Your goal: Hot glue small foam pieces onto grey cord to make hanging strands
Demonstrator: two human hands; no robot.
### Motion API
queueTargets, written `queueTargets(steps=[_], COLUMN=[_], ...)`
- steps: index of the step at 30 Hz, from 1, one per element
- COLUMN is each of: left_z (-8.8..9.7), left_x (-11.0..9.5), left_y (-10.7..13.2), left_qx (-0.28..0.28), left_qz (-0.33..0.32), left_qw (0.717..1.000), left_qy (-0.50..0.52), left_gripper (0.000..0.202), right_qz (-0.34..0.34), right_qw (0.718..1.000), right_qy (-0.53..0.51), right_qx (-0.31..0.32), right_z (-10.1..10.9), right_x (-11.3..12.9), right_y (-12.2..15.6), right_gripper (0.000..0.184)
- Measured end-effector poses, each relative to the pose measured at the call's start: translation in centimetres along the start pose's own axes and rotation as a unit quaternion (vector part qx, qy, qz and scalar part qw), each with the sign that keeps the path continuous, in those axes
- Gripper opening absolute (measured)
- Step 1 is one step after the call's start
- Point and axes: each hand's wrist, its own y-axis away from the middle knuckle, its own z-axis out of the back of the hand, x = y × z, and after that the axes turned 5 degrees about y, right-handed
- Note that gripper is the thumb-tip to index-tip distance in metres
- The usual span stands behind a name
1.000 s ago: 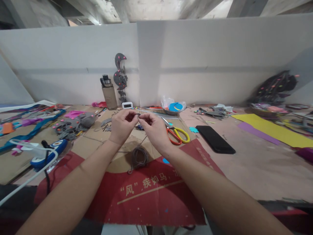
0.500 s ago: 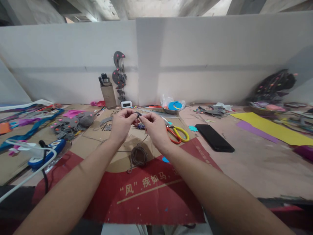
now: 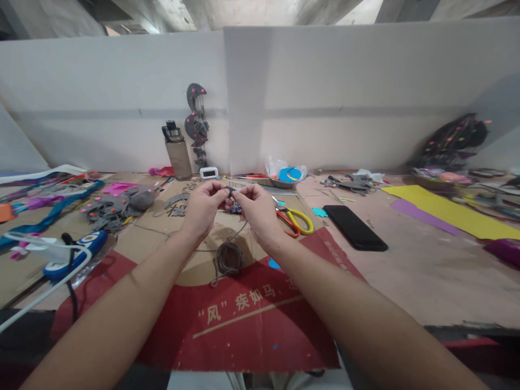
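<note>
cord coil (image 3: 228, 258) sits on the counter (image 3: 426, 271) just in front of the hands, scissors (image 3: 293, 219) to their right, phone (image 3: 355, 235) further right, bottle (image 3: 177, 151) behind

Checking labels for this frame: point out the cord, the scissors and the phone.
cord (image 3: 228, 259), head view, on the coiled bundle lying on the cardboard.
scissors (image 3: 284, 215), head view, on the handles near the pivot.
phone (image 3: 355, 235), head view, middle of its dark screen.
</note>
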Motion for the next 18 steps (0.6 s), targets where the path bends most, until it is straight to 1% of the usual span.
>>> queueTargets(steps=[3, 6, 9, 12, 16, 18], left_z=[-0.1, 0.0, 0.2, 0.4, 0.4, 0.6], left_x=[0.0, 0.2, 0.3, 0.1, -0.5, -0.6], left_y=[0.0, 0.0, -0.1, -0.2, -0.2, -0.2], left_qx=[0.008, 0.028, 0.043, 0.056, 0.071, 0.069], left_qz=[-0.001, 0.007, 0.039, 0.079, 0.114, 0.111], left_qw=[1.000, 0.999, 0.998, 0.995, 0.991, 0.991], left_qy=[0.007, 0.020, 0.030, 0.026, 0.019, 0.004], left_gripper=[0.010, 0.011, 0.013, 0.017, 0.024, 0.024], right_qz=[-0.008, 0.002, 0.006, -0.009, -0.036, -0.025], right_qw=[0.999, 0.998, 1.000, 1.000, 0.999, 0.998], right_qy=[-0.027, -0.044, -0.020, 0.001, 0.022, 0.048], right_qx=[0.024, 0.045, 0.020, 0.006, 0.011, 0.017], right_z=[0.0, 0.1, 0.4, 0.9, 1.4, 1.5], right_x=[0.0, -0.3, -0.5, -0.4, -0.3, -0.3], right_y=[-0.1, -0.2, -0.4, -0.5, -0.7, -0.7], right_gripper=[0.022, 0.017, 0.014, 0.015, 0.016, 0.016])
